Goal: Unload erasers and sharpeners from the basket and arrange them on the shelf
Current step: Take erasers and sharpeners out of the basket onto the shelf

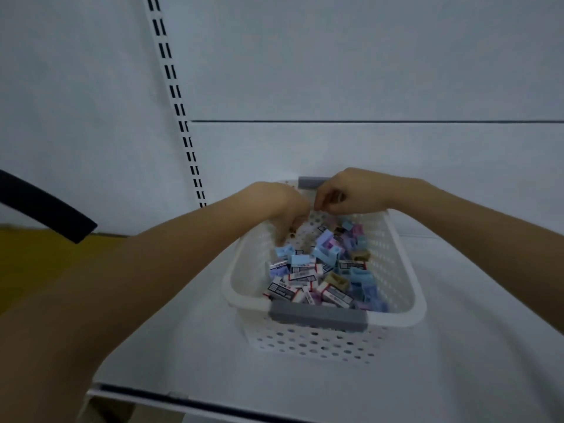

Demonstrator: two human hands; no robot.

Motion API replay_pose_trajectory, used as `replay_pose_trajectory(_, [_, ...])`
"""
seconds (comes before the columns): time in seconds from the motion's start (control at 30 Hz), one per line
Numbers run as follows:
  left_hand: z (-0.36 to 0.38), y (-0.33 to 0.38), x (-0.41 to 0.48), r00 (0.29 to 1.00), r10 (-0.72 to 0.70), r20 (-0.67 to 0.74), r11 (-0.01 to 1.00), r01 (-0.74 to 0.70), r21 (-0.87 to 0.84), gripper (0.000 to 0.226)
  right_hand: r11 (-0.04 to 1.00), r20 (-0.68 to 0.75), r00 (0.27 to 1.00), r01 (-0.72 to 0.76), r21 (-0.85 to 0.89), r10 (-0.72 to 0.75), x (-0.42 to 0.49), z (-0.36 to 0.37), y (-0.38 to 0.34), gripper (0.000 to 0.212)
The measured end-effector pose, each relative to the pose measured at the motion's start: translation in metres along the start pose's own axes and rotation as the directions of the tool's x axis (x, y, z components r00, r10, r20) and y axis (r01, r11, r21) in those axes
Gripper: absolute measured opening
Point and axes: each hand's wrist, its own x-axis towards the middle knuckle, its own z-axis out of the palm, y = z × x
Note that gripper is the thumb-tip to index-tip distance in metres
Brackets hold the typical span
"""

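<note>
White perforated plastic makes up the basket [387, 270], which sits on the pale shelf [457, 346] below both forearms, its near grey handle [317, 317] well on the person's side of the hands. The left hand [274, 206] reaches over the far left corner with its fingers curled downward into the basket. The right hand [351, 190] hovers just beside it, over the far rim and next to the far grey handle [311, 182], with its fingers bent in toward the thumb. The view is soft there, so I cannot tell whether either hand has actually closed on a piece or is only feeling for one. Below and nearer than the fingertips lies a loose heap: the erasers [300, 274] in white printed sleeves mostly under the left hand, the sharpeners [326, 251] in blue, pink, purple and tan mostly under the right. The shelf surface to either side of the hands and in front of the basket shows none of these laid out. Judging by that, the unloading has hardly begun: nearly the whole stock is in the basket, and all the sorting and lining up on the shelf is left to do.
</note>
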Motion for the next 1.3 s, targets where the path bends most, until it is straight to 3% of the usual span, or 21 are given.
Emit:
replay_pose_trajectory(0.3, [0.001,0.001,0.003,0.999,0.031,0.03,1.0,-0.031,0.003,0.047,1.0,-0.01,1.0,-0.011,-0.012,0.011,0.002,0.002,-0.001,0.024])
replay_pose_trajectory(0.47, [0.002,0.004,-0.004,0.999,0.037,0.037,0.996,-0.04,0.083,0.046,0.999,-0.1,0.994,-0.035,-0.002,0.035,0.0,0.001,-0.001,0.023])
replay_pose_trajectory(0.63, [-0.003,-0.013,-0.007,0.97,0.136,-0.2,0.95,-0.186,-0.253,0.042,0.995,-0.321,0.942,-0.098,0.02,0.099,-0.004,0.002,0.002,0.022])
replay_pose_trajectory(0.7, [-0.003,-0.014,-0.006,0.961,0.151,-0.23,0.919,-0.222,-0.325,0.046,0.993,-0.374,0.92,-0.11,0.038,0.116,-0.006,0.003,0.002,0.021])
replay_pose_trajectory(0.87, [-0.003,-0.001,0.0,0.971,0.223,-0.088,0.935,-0.239,-0.262,0.05,0.991,-0.378,0.916,-0.117,0.062,0.132,-0.006,0.005,0.005,0.018])
replay_pose_trajectory(1.13, [0.004,0.007,0.012,0.94,0.306,-0.151,0.924,-0.331,-0.192,0.031,0.989,-0.358,0.926,-0.085,0.122,0.124,-0.007,0.007,0.006,0.02])
replay_pose_trajectory(1.3, [0.003,0.004,0.014,0.941,0.289,-0.178,0.932,-0.319,-0.174,0.036,0.976,-0.378,0.912,-0.086,0.201,0.159,-0.01,0.006,0.005,0.021])
